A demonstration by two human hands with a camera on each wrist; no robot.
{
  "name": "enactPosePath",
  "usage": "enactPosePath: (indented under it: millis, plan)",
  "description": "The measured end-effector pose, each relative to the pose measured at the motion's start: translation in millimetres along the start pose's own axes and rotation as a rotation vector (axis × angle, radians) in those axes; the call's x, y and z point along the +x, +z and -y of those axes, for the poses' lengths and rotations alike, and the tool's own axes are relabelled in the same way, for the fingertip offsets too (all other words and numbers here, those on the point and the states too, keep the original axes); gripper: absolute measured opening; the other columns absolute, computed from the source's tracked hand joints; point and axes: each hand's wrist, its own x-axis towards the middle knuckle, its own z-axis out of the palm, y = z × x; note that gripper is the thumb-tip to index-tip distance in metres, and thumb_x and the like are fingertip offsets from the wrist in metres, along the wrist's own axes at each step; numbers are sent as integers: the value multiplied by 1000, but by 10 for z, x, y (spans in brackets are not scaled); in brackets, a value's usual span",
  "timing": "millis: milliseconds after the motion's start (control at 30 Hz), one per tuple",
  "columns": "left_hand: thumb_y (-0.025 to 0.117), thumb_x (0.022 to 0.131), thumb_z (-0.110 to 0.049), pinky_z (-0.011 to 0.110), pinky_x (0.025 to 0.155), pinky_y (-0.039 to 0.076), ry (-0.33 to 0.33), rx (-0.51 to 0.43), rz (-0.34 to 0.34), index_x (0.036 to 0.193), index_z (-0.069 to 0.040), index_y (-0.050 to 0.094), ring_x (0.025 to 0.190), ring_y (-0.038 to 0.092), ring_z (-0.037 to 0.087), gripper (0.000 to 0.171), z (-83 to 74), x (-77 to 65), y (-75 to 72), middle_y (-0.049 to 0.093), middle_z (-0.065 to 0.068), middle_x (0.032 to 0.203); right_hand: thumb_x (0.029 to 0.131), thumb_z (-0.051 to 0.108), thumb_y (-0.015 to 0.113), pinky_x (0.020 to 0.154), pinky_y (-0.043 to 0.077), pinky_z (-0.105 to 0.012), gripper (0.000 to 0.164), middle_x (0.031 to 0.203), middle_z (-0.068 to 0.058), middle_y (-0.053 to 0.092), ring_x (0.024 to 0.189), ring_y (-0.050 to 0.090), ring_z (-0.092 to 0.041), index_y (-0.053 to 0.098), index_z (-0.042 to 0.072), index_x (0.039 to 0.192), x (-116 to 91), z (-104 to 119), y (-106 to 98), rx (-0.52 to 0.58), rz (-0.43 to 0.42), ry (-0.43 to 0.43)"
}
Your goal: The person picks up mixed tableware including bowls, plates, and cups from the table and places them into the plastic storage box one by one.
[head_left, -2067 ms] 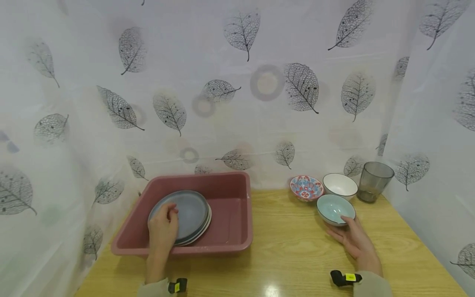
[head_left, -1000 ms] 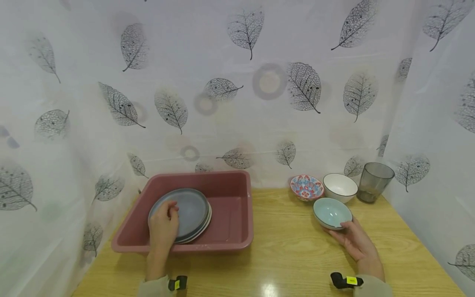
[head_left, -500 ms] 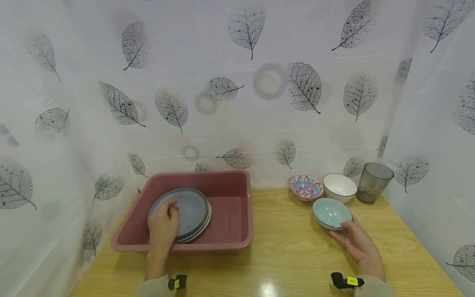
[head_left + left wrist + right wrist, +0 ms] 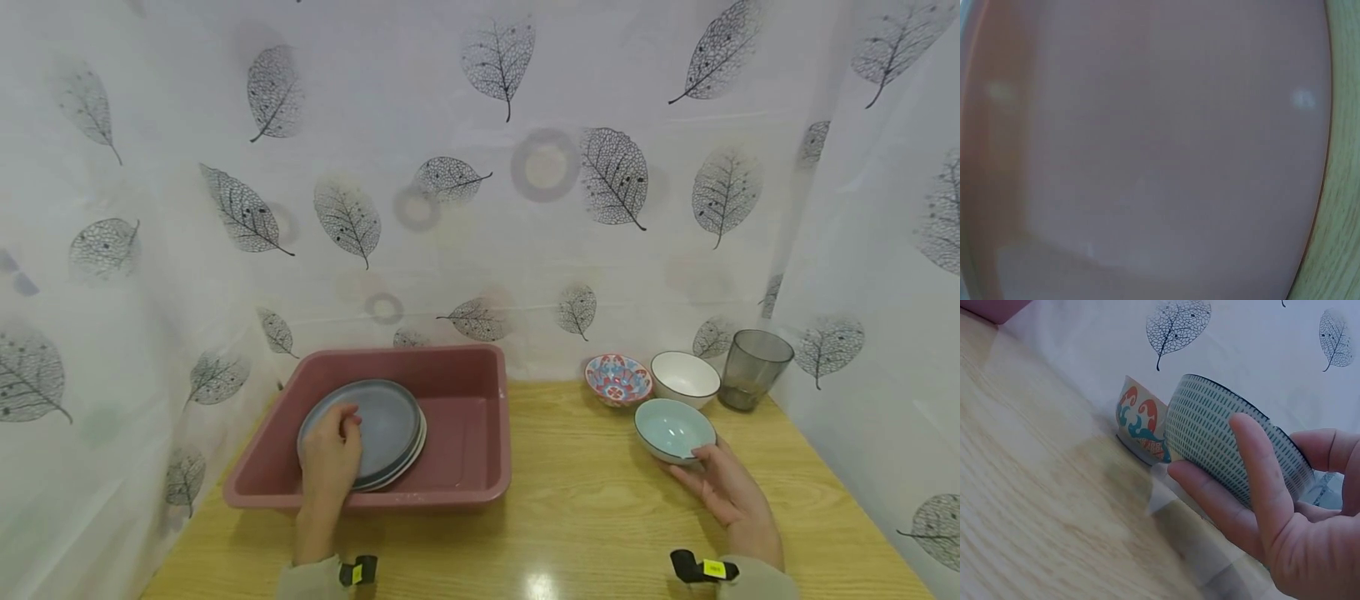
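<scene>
My right hand [image 4: 731, 492] grips a small light-blue bowl [image 4: 667, 425] by its near right side, thumb at the dark rim and fingers beneath. In the right wrist view the bowl [image 4: 1210, 425] shows a patterned outside and appears raised off the table. On the left, my left hand [image 4: 330, 454] lies over the near left part of a stack of plates, a grey-blue plate [image 4: 386, 425] on top. Its fingers are loosely curled and seem to hold nothing. The plates sit inside a dusty-red plastic basin [image 4: 468, 433], whose wall [image 4: 1166, 137] fills the left wrist view.
Behind the held bowl stand a red-and-blue patterned bowl [image 4: 617, 382], a white bowl [image 4: 686, 375] and a grey see-through cup [image 4: 756, 371]. A leaf-print curtain [image 4: 480, 208] closes off the back and sides of the wooden table [image 4: 570, 492].
The light-blue bowl in my right hand has shifted slightly left and nearer, then a little back to the right. My left hand has stayed over the plates.
</scene>
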Motion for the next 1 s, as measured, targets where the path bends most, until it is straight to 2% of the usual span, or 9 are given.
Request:
enactPosePath:
  millis: [200, 367, 500, 600, 733, 833, 1000]
  plan:
    - [58, 89, 2, 47, 66, 50, 0, 11, 1, 97, 1, 71, 74, 67, 32, 15, 5, -5, 4, 73, 13, 81, 98, 0, 30, 97, 51, -33, 84, 160, -16, -19, 96, 68, -21, -28, 24, 153, -34, 41, 54, -34, 44, -38]
    - [57, 88, 3, 46, 64, 49, 11, 4, -6, 97, 1, 71, 71, 67, 30, 16, -36, -10, -2, 73, 12, 80, 98, -2, 32, 92, 54, -31, 83, 151, -18, 3, 97, 68, -22, -23, 23, 156, -56, 82, 98, -85, 72, -95]
    - [57, 88, 5, 44, 63, 49, 26, -16, -5, 96, 1, 71, 69, 65, 28, 16, -79, -7, -2, 73, 11, 80, 99, -2, 31, 91, 55, -31, 81, 144, -12, 16, 98, 67, -19, -18, 24, 157, -62, 107, 128, -116, 83, -127]
    - [57, 88, 6, 42, 63, 50, 36, -33, 6, 97, 1, 71, 69, 65, 26, 17, -117, -6, -7, 73, 11, 81, 99, -2, 32, 91, 55, -33, 80, 142, -10, 18, 98, 67, -17, -17, 23, 158, -71, 115, 157, -136, 83, -144]
    - [58, 89, 4, 40, 62, 51, 33, -49, 21, 99, 0, 71, 70, 67, 24, 17, -178, -5, -22, 74, 9, 83, 99, 0, 32, 90, 56, -33, 79, 146, -14, 14, 97, 68, -20, -17, 20, 158, -92, 127, 219, -177, 101, -180]
    - [59, 90, 3, 41, 62, 53, 36, -62, 36, 100, 0, 71, 71, 67, 23, 16, -240, -5, -42, 74, 9, 84, 100, 0, 32, 86, 57, -32, 77, 144, -15, 17, 96, 70, -26, -17, 17, 158, -123, 148, 282, -178, 143, -210]
    - [59, 91, 3, 39, 63, 55, 47, -83, 66, 102, 0, 71, 73, 68, 22, 16, -350, 5, -69, 73, 10, 85, 100, -3, 30, 82, 59, -30, 76, 130, -4, 40, 97, 71, -30, -17, 14, 157, -208, 193, 383, -139, 242, -256]
